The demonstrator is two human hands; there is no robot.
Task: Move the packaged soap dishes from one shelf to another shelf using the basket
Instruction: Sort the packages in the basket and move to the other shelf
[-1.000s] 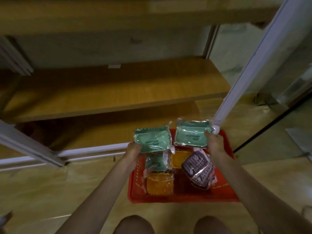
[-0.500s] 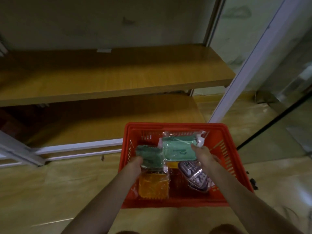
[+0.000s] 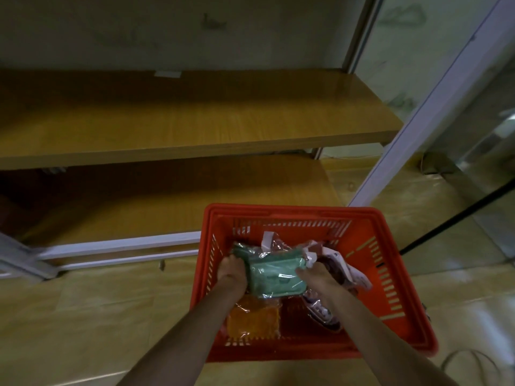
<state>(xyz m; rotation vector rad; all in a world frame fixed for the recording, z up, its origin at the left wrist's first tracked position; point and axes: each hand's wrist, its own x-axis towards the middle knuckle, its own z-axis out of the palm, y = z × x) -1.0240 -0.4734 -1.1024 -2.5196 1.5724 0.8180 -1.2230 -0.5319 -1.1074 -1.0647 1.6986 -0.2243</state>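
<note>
Two bare wooden shelves (image 3: 195, 121) ahead, beyond red slatted plastic basket (image 3: 390, 274) on floor. Inside basket: green plastic-wrapped soap dish (image 3: 274, 277), long axis across, directly between hands. Left hand (image 3: 232, 271) grips its left edge; right hand (image 3: 316, 278) grips right edge. Orange packet (image 3: 252, 320) below, purple-white packet (image 3: 342, 270) right. No writing legible.

Head view: worn on the person's head, looked forward and steeply down
Nearness: close over the red basket (image 3: 390, 263) on the floor (image 3: 83, 316), forearms reaching in from the bottom edge
Farther off: wooden shelves (image 3: 195, 129) across the upper half
Views: only one
</note>
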